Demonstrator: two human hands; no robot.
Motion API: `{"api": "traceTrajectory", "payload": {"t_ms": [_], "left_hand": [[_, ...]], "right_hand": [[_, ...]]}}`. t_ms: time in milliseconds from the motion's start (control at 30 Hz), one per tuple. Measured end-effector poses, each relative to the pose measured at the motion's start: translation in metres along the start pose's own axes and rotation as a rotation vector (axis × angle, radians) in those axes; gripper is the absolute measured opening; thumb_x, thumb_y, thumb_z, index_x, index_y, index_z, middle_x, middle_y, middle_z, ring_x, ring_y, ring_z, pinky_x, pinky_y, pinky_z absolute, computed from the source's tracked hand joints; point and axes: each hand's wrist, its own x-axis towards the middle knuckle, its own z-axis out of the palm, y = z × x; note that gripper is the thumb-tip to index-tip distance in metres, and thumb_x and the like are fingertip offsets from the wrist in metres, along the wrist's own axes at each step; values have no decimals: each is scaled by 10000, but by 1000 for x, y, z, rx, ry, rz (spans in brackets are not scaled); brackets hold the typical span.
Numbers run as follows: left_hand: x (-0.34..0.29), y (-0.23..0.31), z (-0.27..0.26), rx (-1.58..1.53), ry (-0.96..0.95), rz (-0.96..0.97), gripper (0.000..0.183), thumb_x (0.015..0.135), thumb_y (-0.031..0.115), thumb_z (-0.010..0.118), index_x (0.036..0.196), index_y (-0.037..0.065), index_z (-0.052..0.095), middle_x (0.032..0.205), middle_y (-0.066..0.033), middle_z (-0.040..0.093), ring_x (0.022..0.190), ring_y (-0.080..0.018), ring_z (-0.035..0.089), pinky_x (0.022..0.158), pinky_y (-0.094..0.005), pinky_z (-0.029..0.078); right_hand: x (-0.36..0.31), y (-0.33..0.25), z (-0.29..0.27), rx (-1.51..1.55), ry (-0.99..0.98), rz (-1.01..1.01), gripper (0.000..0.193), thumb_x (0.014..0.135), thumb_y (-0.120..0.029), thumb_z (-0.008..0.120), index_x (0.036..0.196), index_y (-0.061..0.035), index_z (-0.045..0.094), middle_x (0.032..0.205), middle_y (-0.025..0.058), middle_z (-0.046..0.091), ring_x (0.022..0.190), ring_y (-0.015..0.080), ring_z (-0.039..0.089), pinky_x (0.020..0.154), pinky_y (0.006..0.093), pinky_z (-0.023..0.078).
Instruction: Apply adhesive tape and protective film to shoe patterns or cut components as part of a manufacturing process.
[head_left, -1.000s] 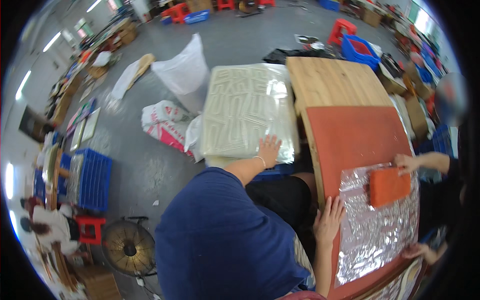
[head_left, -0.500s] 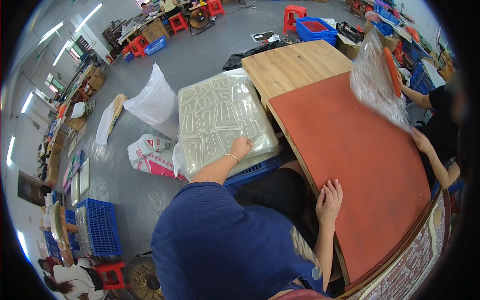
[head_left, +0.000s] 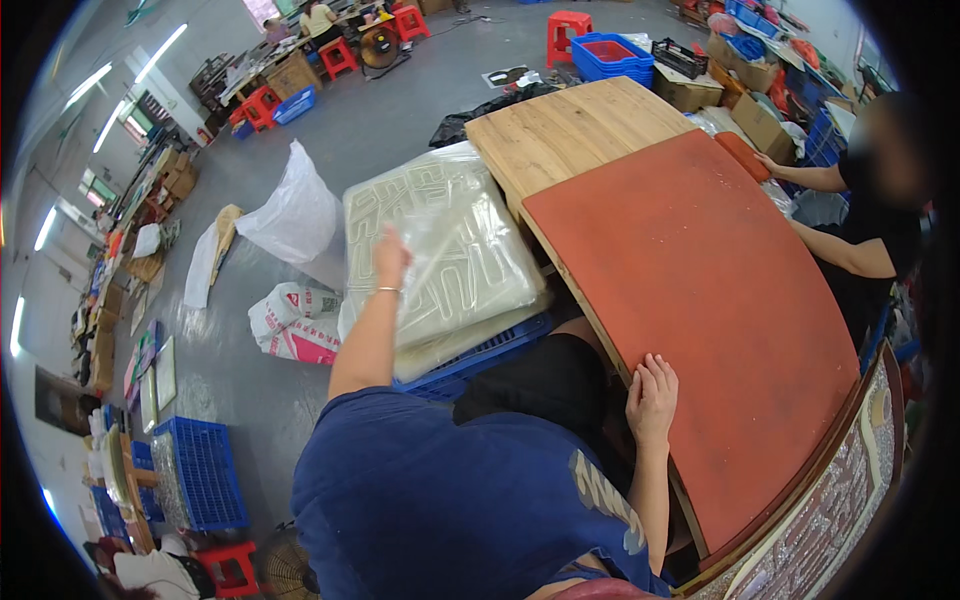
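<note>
A stack of clear, embossed plastic sheets (head_left: 480,265) lies on my left, its top showing raised looped outlines. Over its left half is my left hand (head_left: 392,258), smeared by motion, with fingers closed on the edge of a clear plastic sheet (head_left: 430,245) that appears folded back as a blurred flap. My right hand (head_left: 653,398) lies on the near-left edge of a red-brown board (head_left: 700,300), fingers stretched out and nothing in them. Across the board, a co-worker's hand (head_left: 770,167) rests at an orange-red pad (head_left: 742,157).
A bare wooden board (head_left: 580,130) adjoins the red-brown one. The sheets sit on a blue plastic crate (head_left: 470,362). White bags (head_left: 295,210) and a printed sack (head_left: 295,322) stand left of it. A patterned, glittery panel (head_left: 830,500) curves along the lower right.
My left hand has moved left and away from the stack's near right corner, drawing the clear sheet. The co-worker's crumpled clear sheet has left the board, and the orange-red pad is lowered.
</note>
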Motion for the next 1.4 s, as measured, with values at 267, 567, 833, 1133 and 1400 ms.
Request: {"api": "traceTrajectory", "payload": {"t_ms": [267, 567, 833, 1133, 1400], "left_hand": [[8, 221, -32, -537, -27, 304, 414, 936, 355, 541, 1104, -8, 647, 850, -73, 665, 681, -134, 603, 624, -295, 485], [-267, 380, 187, -592, -164, 1078, 169, 797, 185, 620, 794, 26, 674, 875, -199, 604, 938, -369, 551, 839, -461, 437], [-423, 232, 262, -419, -837, 961, 365, 920, 339, 538, 849, -1, 648, 989, -192, 594, 995, -335, 550, 860, -428, 436], [-262, 211, 93, -590, -538, 1174, 501, 612, -74, 555, 1102, 32, 545, 1279, -230, 457, 1256, -433, 377, 1059, -530, 292], [-206, 63, -10, 707, -736, 813, 822, 726, 95, 666, 1457, 86, 290, 1507, -259, 151, 1406, -468, 67, 1055, -696, 84]], "right_hand": [[3, 1, 6, -10, -30, -6, 114, 823, -25, 600, 926, 19, 621, 1060, 167, 636, 1051, 351, 577, 945, 464, 437], [-11, 51, 1, 1026, 365, 763, 368, 987, -274, 473, 1064, 63, 598, 1123, 184, 619, 1084, 303, 577, 963, 400, 458], [-42, 97, -75, 1693, 551, 1043, 611, 953, -487, 458, 1244, 50, 441, 1273, 214, 497, 1164, 320, 518, 980, 467, 448], [-20, 122, -77, 1172, 323, 1202, 405, 933, -154, 550, 1271, -10, 381, 1240, 206, 518, 921, 332, 641, 681, 423, 589], [10, 163, -55, 1045, 361, 1134, 277, 903, -25, 516, 1177, 12, 506, 1009, 130, 636, 805, 206, 658, 574, 335, 585]]}}
